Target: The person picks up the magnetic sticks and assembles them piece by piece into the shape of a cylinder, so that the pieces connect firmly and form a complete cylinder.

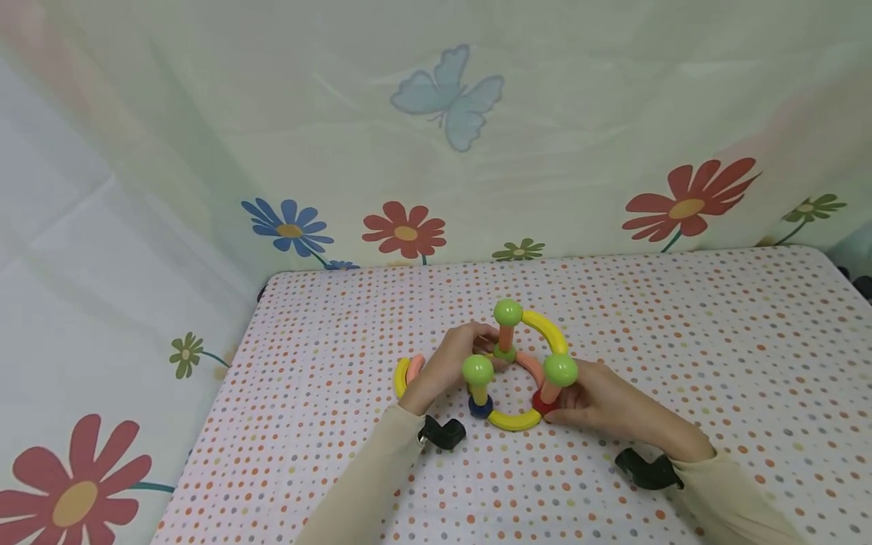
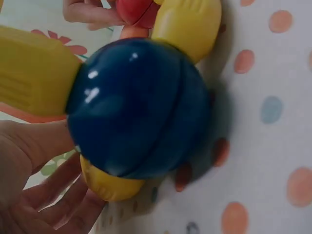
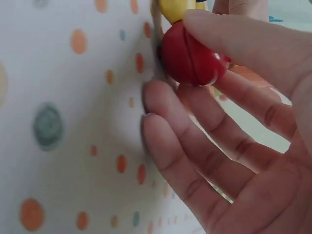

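A toy frame of rods and balls (image 1: pixel 514 420) stands on the dotted tablecloth (image 1: pixel 681 341). Its base is a ring of yellow and pink curved rods, and three short posts rise from it, each topped by a green ball (image 1: pixel 507 312). My left hand (image 1: pixel 470 344) reaches round the far side of the ring and grips it near the rear post. A blue ball (image 2: pixel 136 107) of the ring fills the left wrist view, with my left hand's fingers (image 2: pixel 48 204) loosely bent below it. My right hand (image 1: pixel 568 401) pinches the red ball (image 3: pixel 190 58), thumb (image 3: pixel 234 34) above and fingers (image 3: pixel 195 126) alongside.
A loose yellow curved rod (image 1: pixel 401 377) and a pink one (image 1: pixel 415 366) lie just left of my left hand. A flowered curtain (image 1: pixel 409 151) hangs behind the table and down its left side. The table's left edge (image 1: pixel 225 393) runs close by.
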Tool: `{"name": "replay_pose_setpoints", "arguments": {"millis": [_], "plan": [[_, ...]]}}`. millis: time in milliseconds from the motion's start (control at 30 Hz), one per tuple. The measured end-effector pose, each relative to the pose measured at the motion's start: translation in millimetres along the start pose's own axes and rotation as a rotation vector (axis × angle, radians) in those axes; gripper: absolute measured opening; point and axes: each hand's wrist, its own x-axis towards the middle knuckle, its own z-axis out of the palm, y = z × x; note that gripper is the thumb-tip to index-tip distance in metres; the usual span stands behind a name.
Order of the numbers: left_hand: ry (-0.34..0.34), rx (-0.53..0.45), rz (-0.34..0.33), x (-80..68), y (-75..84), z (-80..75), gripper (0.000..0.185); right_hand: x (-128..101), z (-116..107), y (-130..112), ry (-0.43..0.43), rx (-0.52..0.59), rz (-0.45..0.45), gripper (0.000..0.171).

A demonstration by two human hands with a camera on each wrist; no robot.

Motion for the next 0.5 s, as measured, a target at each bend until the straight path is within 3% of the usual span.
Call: {"name": "replay_pose_setpoints", "arguments": {"millis": [100, 233, 400, 500], "plan": [[0.012, -0.006, 0.003, -1.6, -2.0, 1.4, 0.038, -2, -2, 1, 0.000, -0.003, -0.010, 0.029], [0.018, 0.023, 0.047, -4.9, -5.4, 2.1, 0.040, -5, -22, -1, 0.014, -0.102, -0.045, 0.031], [-0.015, 0.083, 0.084, -17.7, -8.6, -10.8, 0.045, -6, -60, -15, 0.150, -0.243, -0.107, 0.031], [0.043, 0.135, 0.056, -31.6, -3.4, -25.1, 0.041, -2, -76, -28, 0.244, -0.280, -0.180, 0.030]]}}
